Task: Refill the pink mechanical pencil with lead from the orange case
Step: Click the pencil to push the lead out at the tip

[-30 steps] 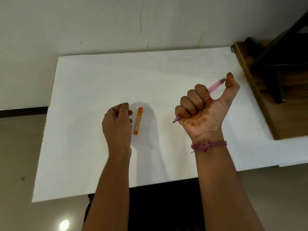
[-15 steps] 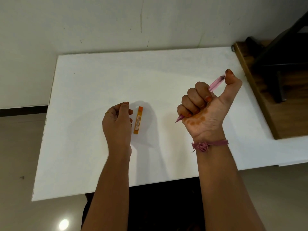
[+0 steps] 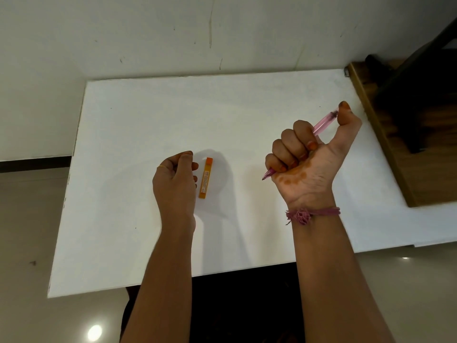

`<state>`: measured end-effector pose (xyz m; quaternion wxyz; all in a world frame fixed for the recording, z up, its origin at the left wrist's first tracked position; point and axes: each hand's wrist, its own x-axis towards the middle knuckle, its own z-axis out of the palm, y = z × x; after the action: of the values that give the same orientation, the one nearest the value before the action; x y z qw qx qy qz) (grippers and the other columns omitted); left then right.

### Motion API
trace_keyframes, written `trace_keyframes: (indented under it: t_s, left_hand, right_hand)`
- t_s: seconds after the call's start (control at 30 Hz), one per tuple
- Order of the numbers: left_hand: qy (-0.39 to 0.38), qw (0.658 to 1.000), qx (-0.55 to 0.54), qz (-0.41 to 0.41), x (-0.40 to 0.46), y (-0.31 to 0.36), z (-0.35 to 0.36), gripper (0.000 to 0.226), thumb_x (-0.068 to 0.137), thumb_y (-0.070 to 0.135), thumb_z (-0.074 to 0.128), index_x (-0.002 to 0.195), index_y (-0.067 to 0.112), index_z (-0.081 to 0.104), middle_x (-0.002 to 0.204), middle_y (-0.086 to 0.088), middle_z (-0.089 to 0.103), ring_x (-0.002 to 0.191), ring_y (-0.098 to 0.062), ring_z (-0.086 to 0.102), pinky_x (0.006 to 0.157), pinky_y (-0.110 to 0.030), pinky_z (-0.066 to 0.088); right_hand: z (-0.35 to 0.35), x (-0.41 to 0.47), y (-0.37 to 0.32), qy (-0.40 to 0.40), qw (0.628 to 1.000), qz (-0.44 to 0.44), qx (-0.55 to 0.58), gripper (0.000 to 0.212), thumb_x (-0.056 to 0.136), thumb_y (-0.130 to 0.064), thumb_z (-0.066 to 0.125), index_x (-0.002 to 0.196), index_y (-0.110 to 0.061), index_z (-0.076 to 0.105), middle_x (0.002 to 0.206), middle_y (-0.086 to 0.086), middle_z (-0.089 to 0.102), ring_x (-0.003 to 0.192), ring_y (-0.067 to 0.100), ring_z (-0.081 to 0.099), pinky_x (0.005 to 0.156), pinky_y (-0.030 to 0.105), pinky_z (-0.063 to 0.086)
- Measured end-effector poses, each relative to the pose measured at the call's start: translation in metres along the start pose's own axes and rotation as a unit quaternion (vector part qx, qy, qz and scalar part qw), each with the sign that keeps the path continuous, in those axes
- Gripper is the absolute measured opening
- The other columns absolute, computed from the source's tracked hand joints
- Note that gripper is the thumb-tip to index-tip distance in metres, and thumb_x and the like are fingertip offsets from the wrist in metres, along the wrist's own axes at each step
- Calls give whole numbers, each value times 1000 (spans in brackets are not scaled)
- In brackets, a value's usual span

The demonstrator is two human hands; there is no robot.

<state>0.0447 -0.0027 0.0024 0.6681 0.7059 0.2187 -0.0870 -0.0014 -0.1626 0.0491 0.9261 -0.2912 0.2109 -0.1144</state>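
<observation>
nearby, a wooden cabinet [image 3: 385, 144] borders the white table [image 3: 148, 115] at right.

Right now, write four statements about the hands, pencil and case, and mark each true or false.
1. The right hand grips the pink pencil in a fist. True.
2. The orange case is held in the left hand. False: it lies on the white table, beside that hand.
3. The right thumb rests on the pencil's top end. True.
4. The pencil's tip touches the case. False: it is well apart.
</observation>
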Motion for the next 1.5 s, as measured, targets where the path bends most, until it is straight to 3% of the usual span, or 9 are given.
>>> trace_keyframes:
  t_s: [0.53,0.7,1.5]
  left_hand:
    - [1,1000,-2,-4,0,2,0,12,86,28,59,80,20,65,67,12,64,46,1,50,56,-21,44]
    - [0,1000,-6,-6,0,3,-2,12,87,28,59,79,22,65,67,11,64,46,0,50,55,-21,44]
    - [0,1000,-11,-14,2,2,-4,9,85,27,60,78,23,65,68,11,65,47,0,51,55,-21,44]
  right_hand:
    - [-5,2,1,-22,998,5,60,57,77,-69,36,50,-21,19,42,-7,13,38,11,10,42,23,8]
    - [-4,2,2,-17,998,-4,57,54,67,-66,44,50,-21,19,42,-7,12,38,11,9,42,22,9]
    - [-3,3,1,-15,998,13,68,57,75,-68,39,52,-21,18,43,-7,12,38,11,9,42,23,7]
